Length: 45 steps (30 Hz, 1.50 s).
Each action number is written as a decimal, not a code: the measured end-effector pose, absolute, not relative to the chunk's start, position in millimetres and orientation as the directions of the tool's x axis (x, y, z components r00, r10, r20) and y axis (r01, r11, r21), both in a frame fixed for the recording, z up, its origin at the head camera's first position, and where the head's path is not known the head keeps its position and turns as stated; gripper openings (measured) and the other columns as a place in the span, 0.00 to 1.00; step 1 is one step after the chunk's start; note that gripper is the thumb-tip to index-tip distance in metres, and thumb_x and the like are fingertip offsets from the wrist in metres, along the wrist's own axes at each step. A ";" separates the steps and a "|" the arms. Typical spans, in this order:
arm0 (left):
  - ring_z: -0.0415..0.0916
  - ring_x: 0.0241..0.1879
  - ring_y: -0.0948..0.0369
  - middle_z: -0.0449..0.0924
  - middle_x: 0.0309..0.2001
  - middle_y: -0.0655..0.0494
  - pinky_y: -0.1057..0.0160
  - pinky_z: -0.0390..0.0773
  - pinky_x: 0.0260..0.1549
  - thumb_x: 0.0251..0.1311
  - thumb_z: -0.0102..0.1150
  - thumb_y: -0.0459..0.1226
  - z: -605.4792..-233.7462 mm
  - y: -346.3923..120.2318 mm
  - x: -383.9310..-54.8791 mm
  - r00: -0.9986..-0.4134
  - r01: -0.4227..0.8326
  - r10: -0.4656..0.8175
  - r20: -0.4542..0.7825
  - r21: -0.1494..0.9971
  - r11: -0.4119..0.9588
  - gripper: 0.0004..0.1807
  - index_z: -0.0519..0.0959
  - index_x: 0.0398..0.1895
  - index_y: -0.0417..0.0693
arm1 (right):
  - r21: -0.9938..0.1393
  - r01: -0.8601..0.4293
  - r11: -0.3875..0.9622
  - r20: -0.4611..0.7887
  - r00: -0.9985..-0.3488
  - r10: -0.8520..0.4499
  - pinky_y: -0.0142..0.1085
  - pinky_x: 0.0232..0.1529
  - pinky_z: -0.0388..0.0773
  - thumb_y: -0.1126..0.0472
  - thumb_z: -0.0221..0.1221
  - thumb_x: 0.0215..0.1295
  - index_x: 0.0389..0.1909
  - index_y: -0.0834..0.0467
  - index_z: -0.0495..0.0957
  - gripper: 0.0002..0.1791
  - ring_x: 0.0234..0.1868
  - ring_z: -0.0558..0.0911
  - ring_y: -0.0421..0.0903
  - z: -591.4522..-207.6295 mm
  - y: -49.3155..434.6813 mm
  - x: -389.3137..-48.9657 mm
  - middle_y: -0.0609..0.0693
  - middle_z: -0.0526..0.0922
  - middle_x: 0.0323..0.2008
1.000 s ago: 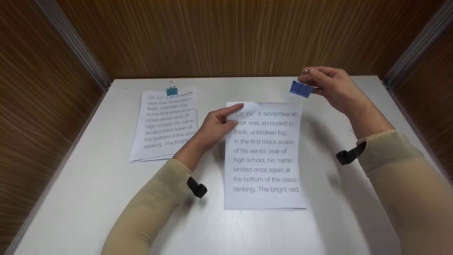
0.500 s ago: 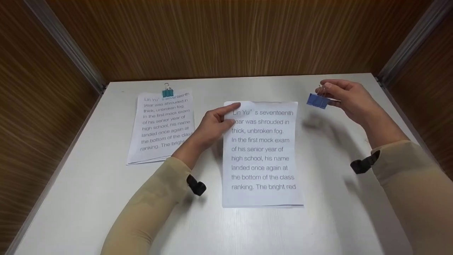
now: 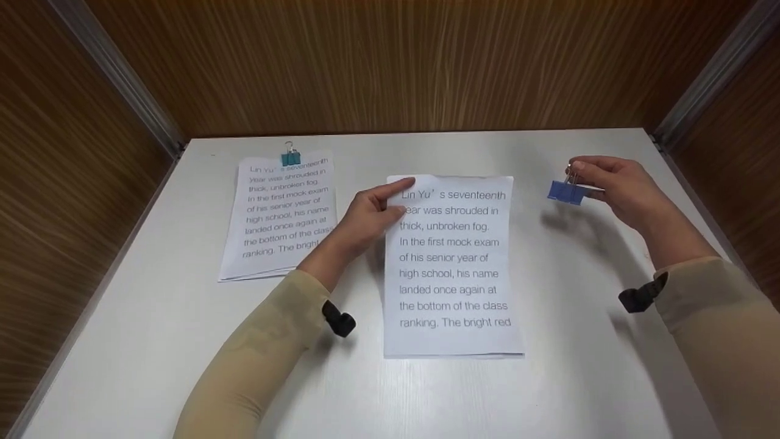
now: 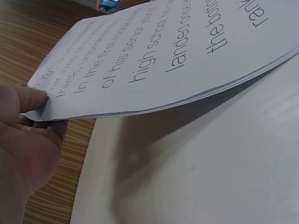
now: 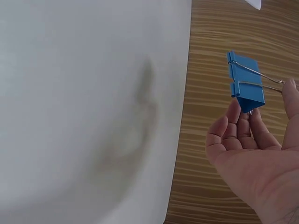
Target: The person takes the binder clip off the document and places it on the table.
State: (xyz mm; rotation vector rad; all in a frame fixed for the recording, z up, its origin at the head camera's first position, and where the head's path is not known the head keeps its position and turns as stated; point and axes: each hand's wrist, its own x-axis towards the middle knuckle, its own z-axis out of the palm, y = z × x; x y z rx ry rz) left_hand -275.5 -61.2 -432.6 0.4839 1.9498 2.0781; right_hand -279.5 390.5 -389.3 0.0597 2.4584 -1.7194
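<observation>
My left hand (image 3: 365,219) pinches the upper left corner of a stack of printed paper sheets (image 3: 454,262). In the left wrist view the thumb lies on the printed face, other fingers are underneath, and the stack (image 4: 140,70) is raised off the table along its near side. To the right of the paper, my right hand (image 3: 624,189) holds a blue binder clip (image 3: 565,192) in the air by its wire handles. In the right wrist view nothing sits between the jaws of the binder clip (image 5: 247,77); the thumb is on one handle, the fingers behind.
At the left lies a second printed stack (image 3: 283,213), with a teal binder clip (image 3: 291,159) on its top edge; my left forearm covers its lower right corner. The white table (image 3: 451,402) is bounded by wood-grain panels (image 3: 390,67) at the back and sides.
My right hand has moved right and down in the head view, carrying the blue binder clip away from the sheets' top edge. My left hand keeps its pinch on the sheets.
</observation>
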 end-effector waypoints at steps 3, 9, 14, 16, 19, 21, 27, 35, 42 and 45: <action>0.88 0.52 0.50 0.87 0.57 0.49 0.61 0.88 0.42 0.73 0.55 0.23 -433.0 -61.2 -276.0 -0.914 0.047 0.399 0.074 0.996 -0.076 0.30 0.77 0.74 0.54 | -0.918 0.117 0.378 -0.148 -0.987 -0.054 0.40 0.72 0.71 0.39 0.60 0.76 0.76 0.57 0.71 0.37 0.62 0.79 0.37 -394.3 393.1 -279.0 0.36 0.83 0.59; 0.88 0.53 0.50 0.87 0.58 0.49 0.61 0.87 0.43 0.73 0.56 0.23 -432.2 -60.4 -274.8 -0.908 0.045 0.411 0.075 0.996 -0.083 0.30 0.77 0.74 0.54 | -0.890 0.125 0.439 -0.165 -0.985 -0.053 0.40 0.72 0.71 0.36 0.60 0.75 0.78 0.55 0.69 0.40 0.65 0.77 0.38 -404.1 398.8 -277.1 0.40 0.81 0.65; 0.88 0.54 0.50 0.87 0.58 0.49 0.60 0.88 0.44 0.73 0.55 0.23 -433.2 -61.3 -274.4 -0.906 0.032 0.417 0.068 0.995 -0.093 0.30 0.77 0.75 0.53 | -0.878 0.127 0.461 -0.171 -0.984 -0.056 0.35 0.68 0.74 0.36 0.60 0.74 0.77 0.54 0.71 0.39 0.62 0.78 0.36 -411.3 399.9 -275.9 0.38 0.83 0.62; 0.88 0.53 0.50 0.87 0.58 0.49 0.60 0.88 0.44 0.73 0.55 0.23 -433.5 -61.4 -274.8 -0.908 0.035 0.412 0.068 0.996 -0.087 0.30 0.77 0.75 0.53 | -0.873 0.134 0.468 -0.181 -0.982 -0.056 0.36 0.67 0.74 0.36 0.61 0.73 0.76 0.55 0.72 0.39 0.61 0.79 0.36 -414.0 400.2 -276.4 0.36 0.84 0.60; 0.88 0.52 0.50 0.87 0.57 0.50 0.60 0.88 0.43 0.73 0.56 0.23 -433.2 -60.3 -275.8 -0.915 0.043 0.398 0.068 0.997 -0.072 0.30 0.77 0.74 0.54 | -0.870 0.142 0.473 -0.191 -0.980 -0.056 0.37 0.68 0.73 0.37 0.61 0.74 0.76 0.56 0.72 0.39 0.61 0.79 0.36 -417.7 402.1 -276.6 0.34 0.85 0.59; 0.88 0.52 0.50 0.87 0.57 0.49 0.60 0.88 0.43 0.73 0.56 0.23 -433.6 -59.1 -276.8 -0.917 0.043 0.393 0.066 0.997 -0.068 0.30 0.78 0.74 0.54 | -0.863 0.148 0.483 -0.195 -0.980 -0.049 0.36 0.67 0.74 0.37 0.61 0.74 0.76 0.56 0.72 0.38 0.61 0.79 0.35 -420.1 403.9 -276.4 0.33 0.85 0.58; 0.88 0.52 0.51 0.88 0.57 0.50 0.61 0.88 0.42 0.72 0.57 0.22 -436.3 -56.2 -278.1 -0.926 0.017 0.375 0.038 0.998 -0.058 0.30 0.78 0.73 0.54 | -0.833 0.164 0.529 -0.209 -0.978 -0.026 0.30 0.62 0.75 0.35 0.61 0.74 0.74 0.56 0.74 0.38 0.60 0.76 0.34 -427.8 408.8 -275.3 0.29 0.83 0.55; 0.88 0.53 0.51 0.87 0.57 0.51 0.60 0.88 0.43 0.73 0.56 0.23 -437.3 -53.8 -279.2 -0.925 0.006 0.378 0.029 0.998 -0.063 0.30 0.78 0.73 0.56 | -0.770 0.166 0.616 -0.227 -0.974 -0.020 0.43 0.68 0.68 0.32 0.58 0.74 0.76 0.56 0.73 0.41 0.65 0.70 0.41 -433.5 412.9 -276.6 0.40 0.78 0.64; 0.88 0.53 0.53 0.88 0.57 0.53 0.62 0.87 0.45 0.73 0.56 0.23 -437.5 -54.5 -278.7 -0.929 0.008 0.369 0.016 1.000 -0.022 0.30 0.78 0.73 0.56 | -0.762 0.158 0.628 -0.231 -0.972 -0.036 0.30 0.59 0.73 0.30 0.56 0.74 0.76 0.56 0.73 0.42 0.62 0.74 0.42 -434.5 414.9 -279.2 0.40 0.80 0.61; 0.87 0.54 0.54 0.88 0.57 0.52 0.62 0.86 0.48 0.72 0.57 0.23 -438.9 -54.5 -279.8 -0.928 0.015 0.371 0.022 1.000 -0.021 0.30 0.78 0.74 0.54 | -0.761 0.158 0.630 -0.231 -0.972 -0.035 0.26 0.55 0.74 0.29 0.56 0.74 0.76 0.56 0.73 0.43 0.61 0.74 0.41 -434.6 415.3 -281.1 0.40 0.80 0.61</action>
